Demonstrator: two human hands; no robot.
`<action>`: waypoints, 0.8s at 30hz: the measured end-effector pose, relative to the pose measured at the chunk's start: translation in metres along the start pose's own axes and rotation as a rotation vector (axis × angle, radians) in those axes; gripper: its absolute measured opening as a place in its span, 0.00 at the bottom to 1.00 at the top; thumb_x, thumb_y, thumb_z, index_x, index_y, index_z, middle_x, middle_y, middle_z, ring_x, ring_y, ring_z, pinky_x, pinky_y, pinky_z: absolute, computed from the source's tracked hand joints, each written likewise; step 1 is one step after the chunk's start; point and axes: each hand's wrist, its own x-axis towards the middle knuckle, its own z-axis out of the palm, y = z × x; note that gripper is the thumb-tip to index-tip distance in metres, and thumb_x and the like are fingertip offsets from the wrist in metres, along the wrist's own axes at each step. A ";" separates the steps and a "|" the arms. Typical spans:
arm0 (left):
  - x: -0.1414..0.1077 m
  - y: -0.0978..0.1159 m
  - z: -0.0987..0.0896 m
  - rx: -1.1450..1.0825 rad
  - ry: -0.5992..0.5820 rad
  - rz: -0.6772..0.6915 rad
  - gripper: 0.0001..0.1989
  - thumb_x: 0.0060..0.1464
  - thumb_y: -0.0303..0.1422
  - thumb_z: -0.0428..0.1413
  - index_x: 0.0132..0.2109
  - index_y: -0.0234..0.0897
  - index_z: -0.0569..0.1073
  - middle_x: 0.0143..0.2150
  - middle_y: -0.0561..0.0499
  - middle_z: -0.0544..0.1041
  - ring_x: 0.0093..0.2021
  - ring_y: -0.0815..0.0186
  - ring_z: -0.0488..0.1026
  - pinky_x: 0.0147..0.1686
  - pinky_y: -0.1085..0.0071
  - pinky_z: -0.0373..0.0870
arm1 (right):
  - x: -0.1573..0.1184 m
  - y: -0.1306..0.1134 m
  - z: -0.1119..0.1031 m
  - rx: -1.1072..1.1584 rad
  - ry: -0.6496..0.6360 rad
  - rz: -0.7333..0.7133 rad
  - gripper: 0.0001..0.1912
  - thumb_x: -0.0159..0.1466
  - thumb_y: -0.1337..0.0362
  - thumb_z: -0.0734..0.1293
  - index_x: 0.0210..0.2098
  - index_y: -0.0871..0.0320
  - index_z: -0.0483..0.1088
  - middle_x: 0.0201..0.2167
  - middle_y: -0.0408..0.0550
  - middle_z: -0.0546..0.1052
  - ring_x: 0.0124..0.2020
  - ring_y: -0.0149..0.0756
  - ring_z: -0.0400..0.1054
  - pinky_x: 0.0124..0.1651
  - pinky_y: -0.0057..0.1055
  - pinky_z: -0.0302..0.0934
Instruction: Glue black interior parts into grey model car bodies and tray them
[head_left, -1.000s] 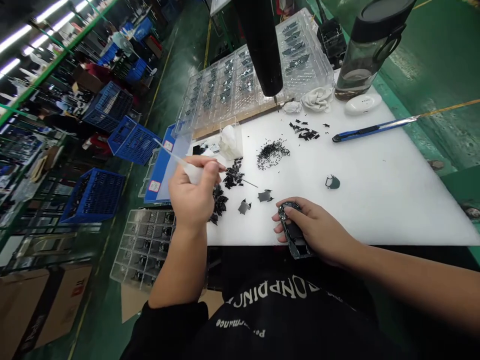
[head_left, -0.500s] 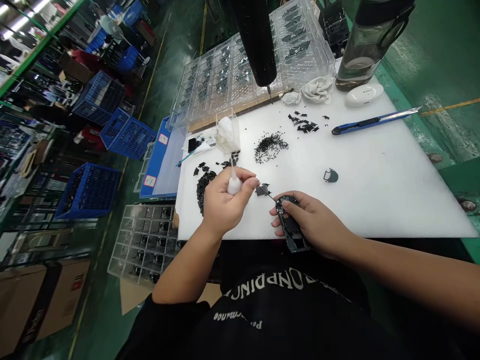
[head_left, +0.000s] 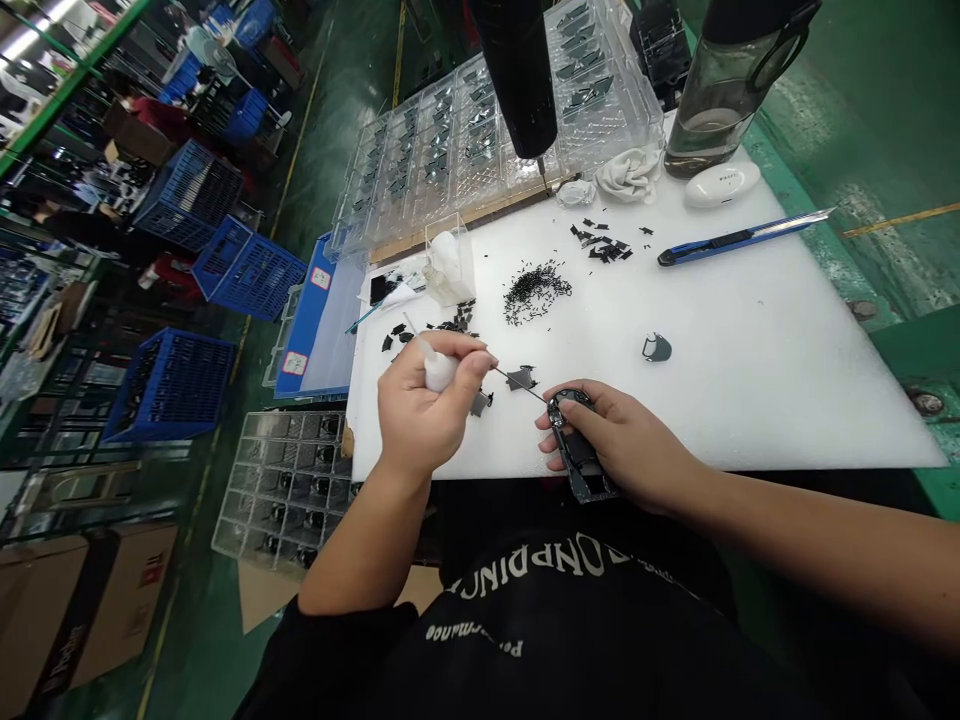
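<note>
- A white foam work board (head_left: 750, 400) fills the middle of the view, with its near edge just beyond the person's black shirt (head_left: 570, 620).
- Clear plastic trays (head_left: 450, 150) lie along its far side, their compartments holding small dark parts. A black cylinder (head_left: 517, 70) hangs over them, cut off by the top of the frame.
- A clear grid tray (head_left: 285, 490) sits beside the board's near left corner, and its contents are hard to make out.
- The left hand (head_left: 424, 400) is clenched around a white squeeze bottle (head_left: 439, 370), its nozzle tilted up and away. Since the previous frame, hand and bottle have shifted left, and the bottle leans further over.
- A thin dark pin (head_left: 519, 382) runs from the left fingertips (head_left: 480, 365) towards the housing. Whether its tip touches the housing, I cannot tell.
- The right hand (head_left: 622, 440) grasps a glossy black plastic housing (head_left: 577, 450), which overhangs the board's near edge; the fingers hide part of it.
- A flat black bracket (head_left: 521, 378) lies just beyond the pin. A second one (head_left: 481, 403), hidden earlier, now shows beside the left hand.
- Black scraps left of the board's middle are mostly hidden behind the left hand.
</note>
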 end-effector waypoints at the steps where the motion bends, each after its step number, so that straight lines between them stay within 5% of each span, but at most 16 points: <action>1: 0.002 0.000 -0.003 0.004 0.021 0.014 0.08 0.57 0.39 0.61 0.36 0.39 0.76 0.29 0.52 0.78 0.29 0.69 0.74 0.31 0.71 0.71 | 0.000 0.000 0.000 0.000 0.002 0.000 0.10 0.70 0.56 0.62 0.47 0.51 0.69 0.41 0.49 0.78 0.37 0.40 0.76 0.37 0.37 0.75; 9: 0.059 -0.026 -0.046 0.407 0.401 0.241 0.09 0.58 0.39 0.58 0.36 0.39 0.76 0.31 0.52 0.76 0.33 0.67 0.74 0.39 0.68 0.72 | 0.000 0.000 -0.001 -0.017 -0.002 0.013 0.11 0.69 0.54 0.64 0.47 0.53 0.69 0.42 0.50 0.78 0.32 0.39 0.76 0.35 0.37 0.75; 14: 0.099 -0.040 -0.061 0.515 0.399 0.193 0.07 0.60 0.37 0.57 0.36 0.40 0.75 0.31 0.53 0.75 0.31 0.68 0.71 0.35 0.70 0.67 | -0.001 -0.005 0.001 -0.012 0.012 0.004 0.14 0.68 0.53 0.65 0.47 0.54 0.69 0.41 0.51 0.78 0.35 0.40 0.76 0.39 0.38 0.76; 24: 0.123 -0.078 -0.046 0.461 0.309 0.083 0.07 0.59 0.37 0.57 0.38 0.39 0.73 0.33 0.52 0.75 0.34 0.66 0.72 0.37 0.71 0.65 | -0.001 -0.003 -0.001 -0.036 0.002 -0.003 0.14 0.69 0.52 0.64 0.48 0.54 0.68 0.42 0.51 0.78 0.35 0.40 0.76 0.38 0.40 0.75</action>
